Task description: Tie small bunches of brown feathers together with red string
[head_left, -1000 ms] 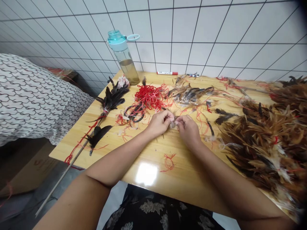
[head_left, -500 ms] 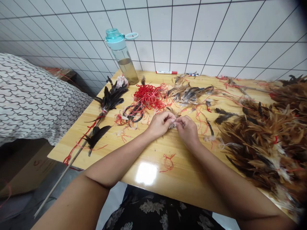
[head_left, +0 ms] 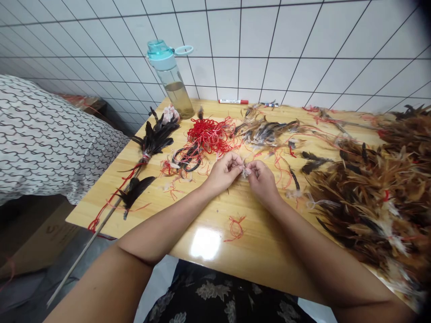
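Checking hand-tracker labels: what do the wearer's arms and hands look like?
Bare left hand and right hand: no gloves, watch or bracelet. Uncovered left forearm and right forearm, no sleeves visible. Dark, pale-flowered clothing shows at the lap.

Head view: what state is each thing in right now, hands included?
Feather tuft, pinched from both sides.
Left hand, shut on the tuft.
Right hand, shut on the tuft.
Water bottle, upright, lid shut, partly full.
Red string, loose tangle.
Stick, lying flat, black feathers tied on.
Marker, lying by the wall.
Brown feathers, loose heap.
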`<state>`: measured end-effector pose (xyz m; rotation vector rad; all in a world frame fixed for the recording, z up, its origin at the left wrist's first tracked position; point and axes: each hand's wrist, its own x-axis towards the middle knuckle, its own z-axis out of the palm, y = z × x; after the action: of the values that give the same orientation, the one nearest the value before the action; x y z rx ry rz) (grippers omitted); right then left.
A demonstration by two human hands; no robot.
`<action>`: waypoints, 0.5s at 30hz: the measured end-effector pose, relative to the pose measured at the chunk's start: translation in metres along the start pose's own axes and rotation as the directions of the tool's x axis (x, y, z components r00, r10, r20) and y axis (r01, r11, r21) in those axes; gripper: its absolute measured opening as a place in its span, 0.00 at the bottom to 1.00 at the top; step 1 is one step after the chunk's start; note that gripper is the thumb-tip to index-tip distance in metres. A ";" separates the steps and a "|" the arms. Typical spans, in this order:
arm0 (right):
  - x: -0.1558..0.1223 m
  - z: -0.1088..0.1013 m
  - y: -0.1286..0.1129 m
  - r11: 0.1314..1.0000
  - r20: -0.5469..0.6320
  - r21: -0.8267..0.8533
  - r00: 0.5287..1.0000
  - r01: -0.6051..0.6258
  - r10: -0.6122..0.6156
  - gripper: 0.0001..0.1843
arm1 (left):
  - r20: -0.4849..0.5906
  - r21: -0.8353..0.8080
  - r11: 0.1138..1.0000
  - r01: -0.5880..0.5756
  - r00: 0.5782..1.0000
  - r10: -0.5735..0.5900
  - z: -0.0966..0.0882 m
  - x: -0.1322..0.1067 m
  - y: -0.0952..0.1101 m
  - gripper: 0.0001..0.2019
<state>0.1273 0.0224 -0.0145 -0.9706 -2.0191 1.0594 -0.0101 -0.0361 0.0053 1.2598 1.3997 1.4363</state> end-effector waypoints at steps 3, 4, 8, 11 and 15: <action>0.001 0.002 0.002 0.991 0.047 0.122 0.998 -0.057 0.052 0.05 | 0.006 -0.029 0.998 0.047 0.999 -0.047 -0.001 0.000 0.003 0.04; 0.001 0.002 0.002 0.982 0.064 0.172 0.995 -0.083 0.073 0.06 | 0.006 -0.028 0.998 0.064 0.998 -0.064 -0.001 0.000 0.004 0.03; 0.004 0.000 0.001 0.930 0.102 0.336 0.987 -0.151 0.123 0.10 | 0.035 -0.011 0.996 0.093 0.995 -0.092 -0.001 -0.001 0.004 0.04; 0.006 -0.001 0.001 0.910 0.115 0.380 0.985 -0.163 0.129 0.13 | 0.062 0.000 0.996 0.092 0.994 -0.091 0.000 0.000 0.002 0.05; 0.006 -0.002 0.001 0.893 0.144 0.407 0.979 -0.191 0.144 0.14 | 0.052 -0.014 0.996 0.093 0.994 -0.092 0.000 0.000 0.001 0.05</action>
<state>0.1263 0.0288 -0.0134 -0.8784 -1.7032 1.5946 -0.0105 -0.0362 0.0060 1.1977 1.3908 1.3415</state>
